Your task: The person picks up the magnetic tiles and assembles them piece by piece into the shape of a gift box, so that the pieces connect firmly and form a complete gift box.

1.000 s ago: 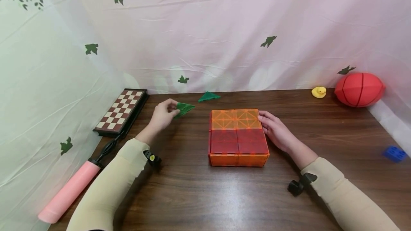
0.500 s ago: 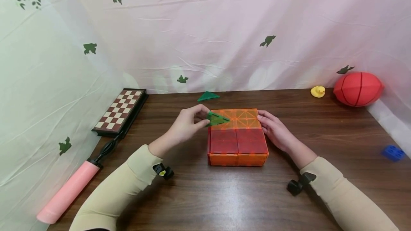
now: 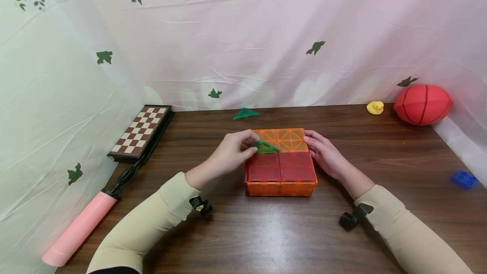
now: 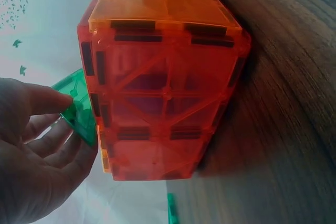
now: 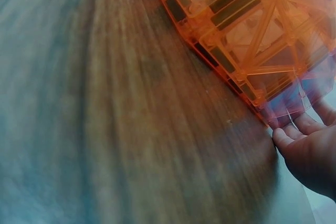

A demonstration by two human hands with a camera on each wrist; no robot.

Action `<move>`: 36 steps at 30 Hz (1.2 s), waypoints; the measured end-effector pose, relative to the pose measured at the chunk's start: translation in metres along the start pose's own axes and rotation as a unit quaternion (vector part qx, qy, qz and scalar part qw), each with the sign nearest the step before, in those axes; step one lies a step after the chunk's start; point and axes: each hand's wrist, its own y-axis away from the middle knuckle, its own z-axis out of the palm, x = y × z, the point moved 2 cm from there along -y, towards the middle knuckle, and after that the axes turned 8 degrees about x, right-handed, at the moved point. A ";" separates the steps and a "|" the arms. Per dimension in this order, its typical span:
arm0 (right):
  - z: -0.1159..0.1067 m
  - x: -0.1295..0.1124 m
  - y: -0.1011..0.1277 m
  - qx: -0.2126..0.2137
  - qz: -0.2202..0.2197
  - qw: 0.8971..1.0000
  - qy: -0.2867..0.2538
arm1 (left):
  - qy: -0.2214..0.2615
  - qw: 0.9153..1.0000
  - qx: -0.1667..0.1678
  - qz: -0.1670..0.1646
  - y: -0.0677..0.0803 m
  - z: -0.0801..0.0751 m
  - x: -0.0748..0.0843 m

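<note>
An orange box of magnetic tiles (image 3: 280, 164) sits mid-table, with clear orange squares on its far half and red ones on its near half. My left hand (image 3: 233, 154) pinches a green triangle tile (image 3: 265, 147) and holds it on the box's top left. In the left wrist view the same green triangle tile (image 4: 79, 106) meets the box's (image 4: 163, 87) edge under my thumb. My right hand (image 3: 325, 152) rests with straight fingers against the box's right side; its fingertips (image 5: 294, 132) touch the box's wall (image 5: 247, 30). A second green triangle (image 3: 245, 114) lies behind the box.
A folded chessboard (image 3: 140, 132) and a pink pump (image 3: 77, 227) lie at the left. A yellow duck (image 3: 375, 107) and a red ball (image 3: 423, 104) stand at the back right, a blue brick (image 3: 464, 179) near the right edge. Cloth walls close the back and left.
My left hand carried the green triangle from left of the box over to its top and lowered it there. My right hand stayed against the box's side.
</note>
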 end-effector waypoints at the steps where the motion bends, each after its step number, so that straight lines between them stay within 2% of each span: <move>1: 0.000 0.000 0.000 0.000 0.001 1.000 0.000 | -0.001 1.000 0.000 0.000 0.000 0.000 -0.001; 10: 0.000 0.000 0.000 0.001 0.005 1.000 0.000 | 0.003 1.000 -0.001 0.000 -0.002 0.002 -0.003; 14: 0.000 0.002 -0.001 0.001 0.001 1.000 -0.003 | 0.023 1.000 0.008 -0.006 -0.007 -0.001 -0.010; 18: -0.001 0.004 -0.001 0.002 -0.004 1.000 -0.004 | 0.026 0.997 0.058 -0.045 -0.026 -0.009 -0.036; 21: -0.002 0.004 0.000 0.005 -0.005 1.000 -0.003 | -0.004 0.991 0.095 -0.089 -0.046 -0.014 -0.066; 23: -0.002 0.003 0.001 0.005 -0.006 1.000 -0.001 | -0.038 0.988 0.098 -0.113 -0.059 -0.014 -0.086; 25: -0.002 0.002 0.001 0.003 -0.005 1.000 0.001 | -0.079 0.985 0.080 -0.129 -0.071 -0.013 -0.103; 28: -0.001 0.001 0.000 0.002 -0.003 1.000 0.006 | -0.141 0.980 0.029 -0.134 -0.082 -0.010 -0.119; 33: 0.000 -0.001 0.000 0.001 0.001 1.000 0.015 | -0.210 0.967 -0.055 -0.132 -0.087 -0.006 -0.128; 36: 0.001 -0.001 0.000 0.000 -0.001 1.000 0.018 | -0.232 0.960 -0.082 -0.133 -0.085 -0.005 -0.129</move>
